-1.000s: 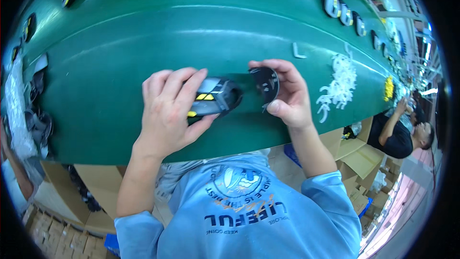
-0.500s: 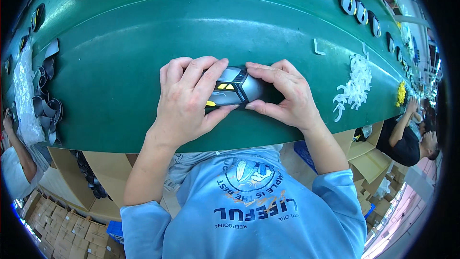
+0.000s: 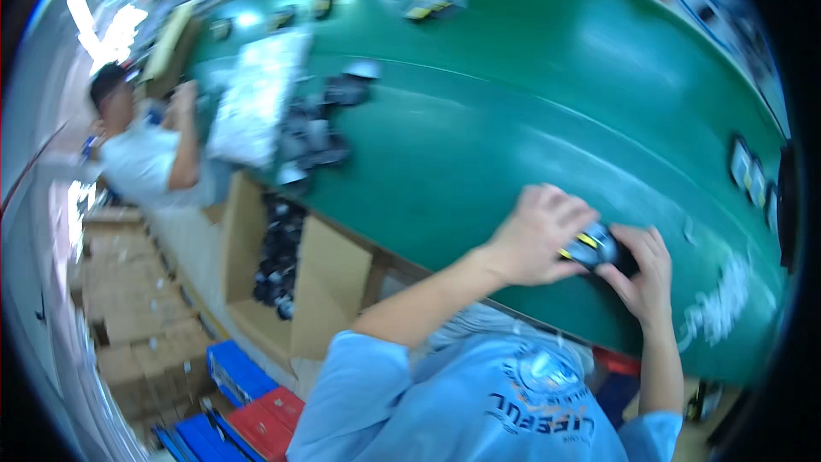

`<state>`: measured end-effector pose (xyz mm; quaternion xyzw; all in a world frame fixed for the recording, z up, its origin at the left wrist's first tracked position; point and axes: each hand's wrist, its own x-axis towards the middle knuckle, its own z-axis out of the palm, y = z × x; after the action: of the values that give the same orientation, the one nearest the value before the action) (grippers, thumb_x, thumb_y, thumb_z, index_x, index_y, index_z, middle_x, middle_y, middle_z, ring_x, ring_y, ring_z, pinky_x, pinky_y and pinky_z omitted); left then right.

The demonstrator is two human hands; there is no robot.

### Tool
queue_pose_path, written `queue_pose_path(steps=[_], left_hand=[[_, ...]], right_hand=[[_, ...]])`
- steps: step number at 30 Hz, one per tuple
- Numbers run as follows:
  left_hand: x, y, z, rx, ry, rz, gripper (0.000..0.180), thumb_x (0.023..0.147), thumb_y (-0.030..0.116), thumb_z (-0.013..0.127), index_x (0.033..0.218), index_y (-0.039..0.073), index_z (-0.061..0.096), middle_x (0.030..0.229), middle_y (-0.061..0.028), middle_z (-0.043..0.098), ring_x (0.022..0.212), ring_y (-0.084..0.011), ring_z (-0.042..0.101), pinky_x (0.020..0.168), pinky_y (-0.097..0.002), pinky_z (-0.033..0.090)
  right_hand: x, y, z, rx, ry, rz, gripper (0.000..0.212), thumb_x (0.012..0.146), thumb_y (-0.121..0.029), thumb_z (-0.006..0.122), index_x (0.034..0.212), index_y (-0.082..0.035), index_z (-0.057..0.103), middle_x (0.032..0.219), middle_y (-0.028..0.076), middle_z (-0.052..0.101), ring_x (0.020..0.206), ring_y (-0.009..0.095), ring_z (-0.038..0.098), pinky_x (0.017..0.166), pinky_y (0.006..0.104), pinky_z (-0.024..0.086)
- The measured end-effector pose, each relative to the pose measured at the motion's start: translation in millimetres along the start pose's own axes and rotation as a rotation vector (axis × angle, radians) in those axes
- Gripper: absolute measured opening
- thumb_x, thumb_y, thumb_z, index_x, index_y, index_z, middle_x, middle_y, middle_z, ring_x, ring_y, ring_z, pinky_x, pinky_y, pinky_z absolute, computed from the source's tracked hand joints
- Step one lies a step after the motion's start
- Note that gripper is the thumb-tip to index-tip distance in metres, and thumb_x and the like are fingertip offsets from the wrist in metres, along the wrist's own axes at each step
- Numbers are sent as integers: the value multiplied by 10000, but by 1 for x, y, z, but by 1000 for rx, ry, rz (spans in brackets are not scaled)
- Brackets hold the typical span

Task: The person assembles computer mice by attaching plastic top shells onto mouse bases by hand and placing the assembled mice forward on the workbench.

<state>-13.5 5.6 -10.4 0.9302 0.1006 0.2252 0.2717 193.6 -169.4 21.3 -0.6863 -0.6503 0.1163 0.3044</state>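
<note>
Near the front edge of the green table, both my hands are closed around a grey-and-black plastic shell with yellow panels. My left hand grips its left end, fingers over the top and thumb at the near side. At the other end, my right hand pinches the rounded tip between thumb and fingers. The underside of the shell is hidden. A pile of white curved strips lies to the right of my right hand.
Dark grey curved parts lie beside a clear plastic bag on the left. Similar shells stand farther back. An open carton holds dark parts below the table edge. A co-worker is at the far left, above blue crates.
The view has swung to the left, so the hands and shell now appear farther right, with more of the left side showing. Both hands keep hold of the shell.
</note>
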Motion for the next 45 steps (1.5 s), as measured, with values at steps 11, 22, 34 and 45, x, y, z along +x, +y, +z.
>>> queue_pose_path(steps=[11, 22, 34, 45], left_hand=[[-14, 5, 11, -52, 54, -11, 831, 729, 397, 963, 1422, 49, 667, 1356, -120, 627, 1251, -351, 533, 1085, -513, 424], [-12, -13, 26, -13, 88, 19, 864, 672, 432, 970, 1391, 58, 671, 1347, -126, 637, 1262, -347, 539, 1073, -514, 424], [-12, -16, 38, 14, 178, 56, 856, 616, 479, 985, 1311, 58, 715, 1266, -110, 634, 1208, -350, 525, 1057, -505, 425], [-16, -7, -22, 86, 33, -20, 752, 735, 456, 951, 1344, 80, 720, 1308, -107, 694, 1220, -350, 593, 1063, -502, 443]], right_hand=[[-19, 18, 20, 22, 98, -84, 685, 757, -416, 943, 1257, 2, 734, 1182, 166, 766, 1000, 358, 668, 878, 455, 519], [-18, 19, 32, 3, 129, -10, 703, 645, -227, 975, 1232, 19, 676, 1133, 180, 637, 1042, 397, 608, 924, 507, 504], [-7, 37, 21, -81, 11, -96, 808, 640, -432, 991, 1235, 11, 673, 1082, 169, 614, 1025, 400, 599, 902, 498, 507], [21, -5, 8, -70, -161, -30, 725, 853, -467, 899, 1434, -86, 689, 1278, 168, 691, 1197, 381, 671, 1010, 473, 566]])
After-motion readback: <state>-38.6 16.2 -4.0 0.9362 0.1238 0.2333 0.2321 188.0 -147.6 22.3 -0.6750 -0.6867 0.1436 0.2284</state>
